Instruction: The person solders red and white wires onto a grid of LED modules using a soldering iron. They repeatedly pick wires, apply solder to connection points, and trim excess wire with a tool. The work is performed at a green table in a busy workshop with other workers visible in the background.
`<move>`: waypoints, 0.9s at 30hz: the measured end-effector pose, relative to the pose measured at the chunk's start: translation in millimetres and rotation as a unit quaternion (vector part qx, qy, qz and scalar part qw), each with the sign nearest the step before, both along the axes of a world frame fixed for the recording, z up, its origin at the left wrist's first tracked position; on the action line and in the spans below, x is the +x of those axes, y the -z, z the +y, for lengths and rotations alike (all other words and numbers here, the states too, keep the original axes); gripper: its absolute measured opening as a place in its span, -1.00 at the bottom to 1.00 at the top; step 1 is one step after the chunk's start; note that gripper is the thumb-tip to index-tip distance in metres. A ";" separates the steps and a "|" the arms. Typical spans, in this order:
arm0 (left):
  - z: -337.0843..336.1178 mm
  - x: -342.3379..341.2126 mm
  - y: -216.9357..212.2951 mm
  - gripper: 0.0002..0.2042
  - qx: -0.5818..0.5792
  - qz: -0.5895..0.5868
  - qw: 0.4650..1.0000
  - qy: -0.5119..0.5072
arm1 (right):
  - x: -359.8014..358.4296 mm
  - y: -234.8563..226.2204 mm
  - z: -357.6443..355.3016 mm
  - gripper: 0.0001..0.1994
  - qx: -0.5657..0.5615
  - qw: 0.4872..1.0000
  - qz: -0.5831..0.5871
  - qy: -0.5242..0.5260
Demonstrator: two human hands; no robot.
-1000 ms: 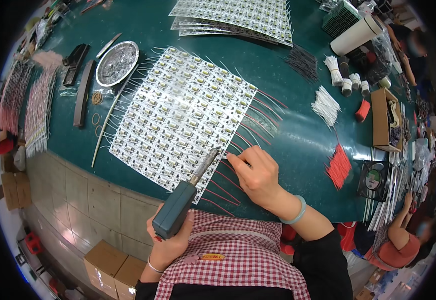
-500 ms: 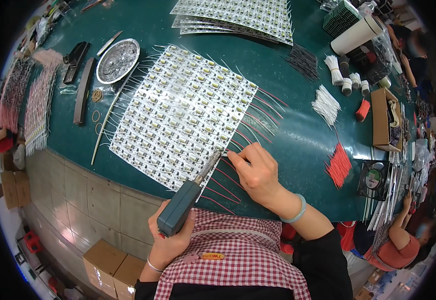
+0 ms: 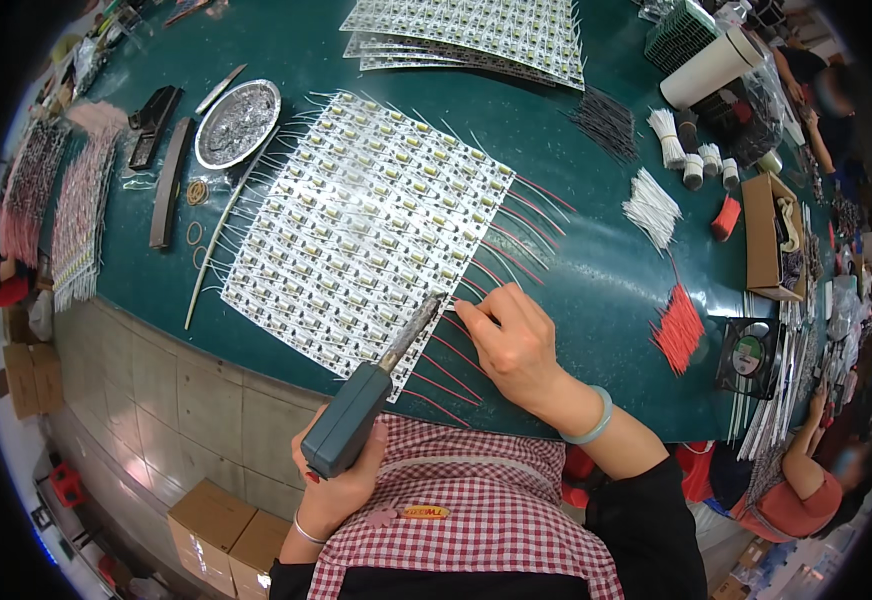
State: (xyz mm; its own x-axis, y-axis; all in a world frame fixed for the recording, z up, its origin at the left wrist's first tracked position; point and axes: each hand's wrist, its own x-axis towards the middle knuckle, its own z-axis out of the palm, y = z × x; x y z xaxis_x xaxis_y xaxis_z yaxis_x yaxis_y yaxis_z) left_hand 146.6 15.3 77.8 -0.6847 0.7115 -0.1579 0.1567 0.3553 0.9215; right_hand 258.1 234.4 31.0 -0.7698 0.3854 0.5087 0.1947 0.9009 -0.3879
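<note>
My left hand (image 3: 348, 488) is closed round the dark green handle of a soldering iron (image 3: 348, 425). Its metal tip reaches the right edge of a white circuit board panel (image 3: 356, 220), which is covered with rows of small yellowish components. Close by that tip, the thumb and forefinger of my right hand (image 3: 516, 345) pinch a thin wire at the panel's edge; the fingers hide most of it. Red wires (image 3: 456, 352) and white ones stick out along this edge, while pale wires stand off the opposite side.
More panels (image 3: 466, 40) are stacked at the far side. To the left lie an oval foil dish (image 3: 238, 124), a grey bar (image 3: 169, 185) and a thin rod (image 3: 218, 240). On the right are red wires (image 3: 679, 330), white wires (image 3: 652, 208), black wires (image 3: 606, 125) and a fan (image 3: 748, 358).
The soldering iron's handle has swung slightly left and down in my left hand, and its tip has shifted a little along the panel edge. My right hand has barely moved.
</note>
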 end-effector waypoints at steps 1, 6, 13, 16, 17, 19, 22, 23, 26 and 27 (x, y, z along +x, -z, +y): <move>-1.5 -0.3 1.3 -0.84 -0.002 0.001 1.000 0.002 | -0.1 0.3 0.3 -0.76 -0.001 1.000 0.002 0.000; -2.9 1.2 1.7 -0.84 0.018 0.020 1.000 -0.003 | 1.1 -0.1 -1.5 -0.79 0.009 1.000 0.004 -0.002; -6.2 -1.7 -3.2 -0.82 0.010 0.055 0.998 0.011 | 4.0 -3.0 -8.4 -0.78 0.030 0.999 0.011 -0.018; -9.0 -0.6 -1.5 -0.82 0.013 0.046 0.999 0.012 | 4.9 -1.9 -11.6 -0.78 0.020 1.000 -0.002 -0.021; -9.7 -0.2 -0.9 -0.81 0.018 0.041 0.999 0.010 | 4.8 -1.3 -12.3 -0.78 0.018 1.000 -0.003 -0.022; -9.5 0.2 -2.4 -0.82 0.016 0.049 0.999 0.018 | 3.9 1.0 -12.6 -0.80 0.020 1.000 0.003 -0.024; -9.8 1.5 -3.4 -0.81 0.012 0.047 0.999 0.020 | 2.8 1.2 -13.1 -0.81 0.015 0.999 0.005 -0.029; -10.2 1.9 -3.6 -0.81 0.010 0.044 0.999 0.019 | 2.7 1.0 -13.2 -0.82 0.013 0.999 0.003 -0.030; -12.7 1.5 -4.3 -0.81 -0.007 0.049 0.998 0.036 | 2.4 4.0 -13.0 -0.82 0.015 0.999 0.007 -0.032; -13.4 0.9 -3.7 -0.82 -0.003 0.055 0.998 0.042 | 2.3 4.0 -13.0 -0.82 0.016 0.999 0.007 -0.032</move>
State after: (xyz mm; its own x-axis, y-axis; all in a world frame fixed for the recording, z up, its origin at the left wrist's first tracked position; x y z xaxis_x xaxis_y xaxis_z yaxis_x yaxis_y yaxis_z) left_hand 147.5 1.9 81.5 -0.6357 0.7667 -0.0901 0.2863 0.3425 0.8949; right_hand 260.4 221.4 27.0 -0.7855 0.3194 0.5300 0.1315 0.9231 -0.3613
